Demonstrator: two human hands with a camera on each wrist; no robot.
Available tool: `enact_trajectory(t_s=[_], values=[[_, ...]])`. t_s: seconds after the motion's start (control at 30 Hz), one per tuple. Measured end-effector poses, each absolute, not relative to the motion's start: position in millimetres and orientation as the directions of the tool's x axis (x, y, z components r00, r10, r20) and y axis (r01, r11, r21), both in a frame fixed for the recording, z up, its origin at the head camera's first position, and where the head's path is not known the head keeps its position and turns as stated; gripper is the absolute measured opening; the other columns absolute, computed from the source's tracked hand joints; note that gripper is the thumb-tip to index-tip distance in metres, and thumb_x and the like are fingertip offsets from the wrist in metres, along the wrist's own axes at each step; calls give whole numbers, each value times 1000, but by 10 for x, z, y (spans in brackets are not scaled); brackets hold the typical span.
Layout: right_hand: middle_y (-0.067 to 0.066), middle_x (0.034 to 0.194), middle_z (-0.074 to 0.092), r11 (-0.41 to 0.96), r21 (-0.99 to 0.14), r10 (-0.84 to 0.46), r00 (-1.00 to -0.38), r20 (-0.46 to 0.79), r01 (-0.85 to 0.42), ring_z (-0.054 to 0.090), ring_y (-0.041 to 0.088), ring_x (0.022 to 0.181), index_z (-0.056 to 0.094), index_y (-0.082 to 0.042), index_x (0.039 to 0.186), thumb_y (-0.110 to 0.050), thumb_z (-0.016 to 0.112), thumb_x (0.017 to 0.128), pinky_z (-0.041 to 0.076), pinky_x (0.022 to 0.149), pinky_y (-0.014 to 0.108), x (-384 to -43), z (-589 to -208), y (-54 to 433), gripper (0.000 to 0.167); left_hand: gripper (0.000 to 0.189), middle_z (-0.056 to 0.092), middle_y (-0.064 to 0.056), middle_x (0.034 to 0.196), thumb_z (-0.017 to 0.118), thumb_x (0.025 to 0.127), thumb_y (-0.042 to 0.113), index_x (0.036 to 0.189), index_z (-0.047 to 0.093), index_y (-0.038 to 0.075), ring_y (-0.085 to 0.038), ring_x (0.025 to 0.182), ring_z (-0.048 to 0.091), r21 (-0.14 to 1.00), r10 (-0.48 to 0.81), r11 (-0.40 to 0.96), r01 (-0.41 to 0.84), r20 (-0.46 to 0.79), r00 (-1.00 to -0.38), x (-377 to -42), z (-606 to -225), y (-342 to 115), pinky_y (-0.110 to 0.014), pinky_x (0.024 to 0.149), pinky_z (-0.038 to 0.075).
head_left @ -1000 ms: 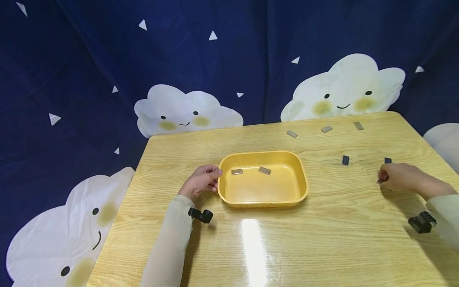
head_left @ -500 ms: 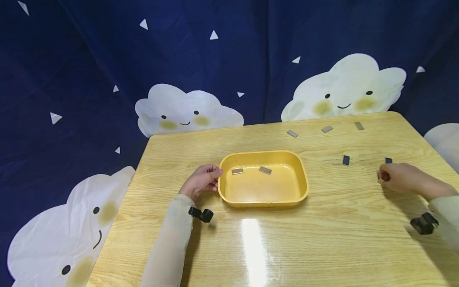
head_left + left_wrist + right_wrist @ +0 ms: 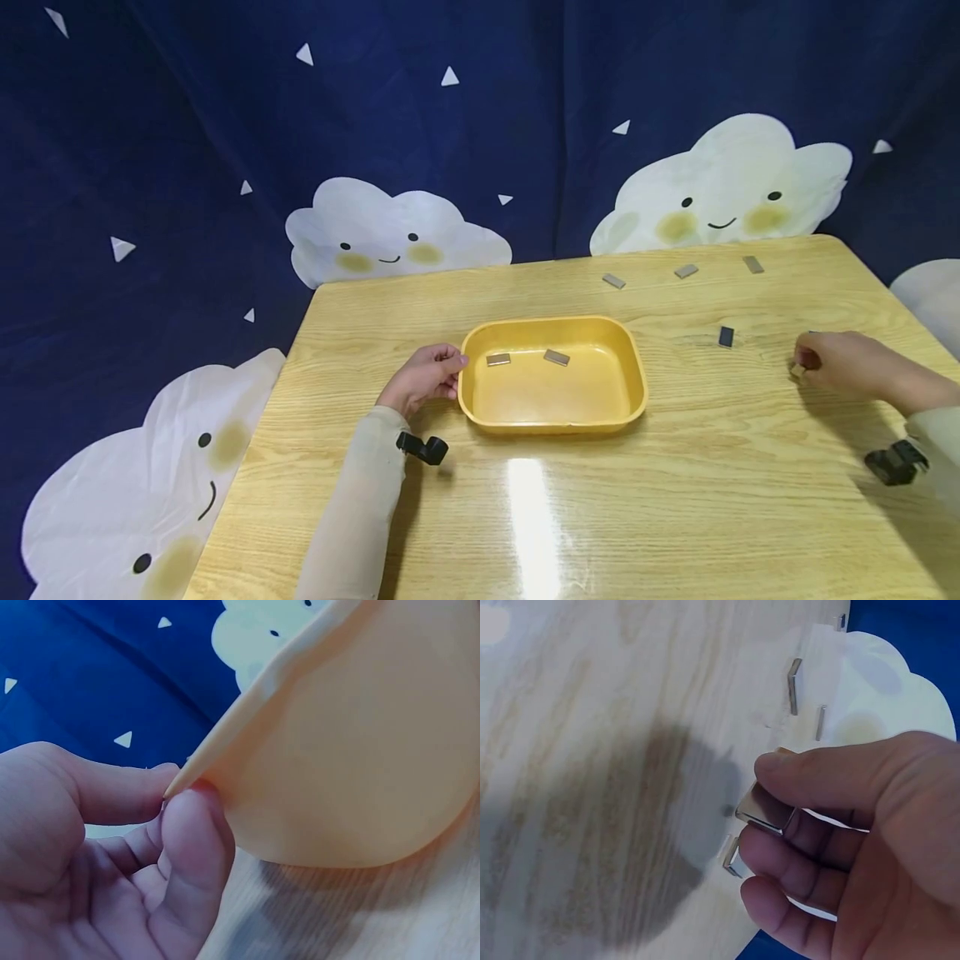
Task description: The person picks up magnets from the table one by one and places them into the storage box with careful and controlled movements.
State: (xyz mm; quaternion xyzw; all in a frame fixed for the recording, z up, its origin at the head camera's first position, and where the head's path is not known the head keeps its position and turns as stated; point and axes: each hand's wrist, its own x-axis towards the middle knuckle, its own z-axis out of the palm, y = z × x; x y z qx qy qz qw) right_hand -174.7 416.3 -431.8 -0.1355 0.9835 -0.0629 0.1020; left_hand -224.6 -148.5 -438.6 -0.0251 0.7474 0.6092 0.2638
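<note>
In the head view, my left hand (image 3: 423, 379) pinches the left rim of a yellow plastic tray (image 3: 551, 404). The left wrist view shows thumb and a curled finger on either side of the tray's edge (image 3: 240, 724). Two small flat rectangular metallic pieces, one at left (image 3: 498, 360) and one near the middle (image 3: 557, 357), lie inside the tray. Over on the right, my right hand (image 3: 855, 367) holds another shiny metallic piece (image 3: 766, 810) between thumb and fingers, above the tabletop. Behind that hand a dark-faced piece is mostly hidden.
A dark-faced piece (image 3: 726, 337) lies on the wooden table (image 3: 675, 500) between tray and right hand. Further back sit three greyish pieces: left (image 3: 613, 281), middle (image 3: 686, 271) and right (image 3: 753, 264). A blue cloud-patterned curtain (image 3: 540, 125) hangs behind the table.
The piece in my right hand has turned from a dark look to a tan one. That hand has shifted slightly, now covering most of the dark piece behind it. My left hand stays put.
</note>
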Motion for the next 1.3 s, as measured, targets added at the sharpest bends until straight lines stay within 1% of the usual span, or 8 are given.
enact_trajectory(t_s=[0.17,0.5,0.67,0.77,0.9,1.13,1.3], values=[[-1,74,53,951,-157,-290,-942,-169,-265,44,15,67,56,-6,84,-1,70,81,37,60,29,-1769,-4284,4132,16,15,54,0,72,55,101,15,100,53,1,-10,61,52,900,286,249,-358,-421,-861,-2235,-4379,-1485,-19,54,50],[-4,73,52,948,-126,-306,-945,-114,-292,43,12,65,57,-8,83,-3,72,81,36,59,27,-1765,-4214,4044,16,16,54,0,73,54,101,14,103,53,-2,-10,61,52,905,303,239,-353,-415,-858,-2225,-4416,-1475,-19,54,49],[-6,73,55,940,-121,-329,-942,-65,-320,44,8,63,58,-10,84,-4,71,83,38,57,26,-1750,-4156,3927,14,14,53,0,73,54,101,14,100,53,0,-10,62,50,909,305,229,-347,-406,-862,-2222,-4421,-1472,-18,54,48],[-5,73,56,937,-132,-333,-941,-61,-323,46,8,64,59,-9,86,-4,70,84,39,57,26,-1756,-4110,3845,12,14,52,0,72,55,101,15,97,53,2,-10,62,50,911,296,230,-344,-402,-867,-2221,-4421,-1477,-18,54,48],[-5,75,58,937,-131,-332,-941,-61,-322,47,8,65,60,-9,87,-4,70,84,40,57,26,-1756,-4051,3760,12,13,52,0,72,55,101,16,98,53,3,-11,62,51,907,287,227,-355,-410,-866,-2219,-4421,-1478,-19,55,49],[-7,74,57,926,-110,-363,-932,-10,-360,46,4,64,60,-13,85,-8,73,84,39,56,26,-1740,-3951,3619,14,15,54,1,73,55,101,15,101,53,1,-10,62,52,911,297,229,-343,-401,-867,-2225,-4428,-1491,-19,55,49],[-8,73,58,916,-100,-390,-921,21,-390,46,2,63,60,-13,85,-7,74,83,39,56,25,-1721,-3865,3510,15,17,55,1,74,56,101,16,103,52,0,-10,62,52,912,306,232,-340,-400,-864,-2229,-4433,-1497,-18,55,49]])
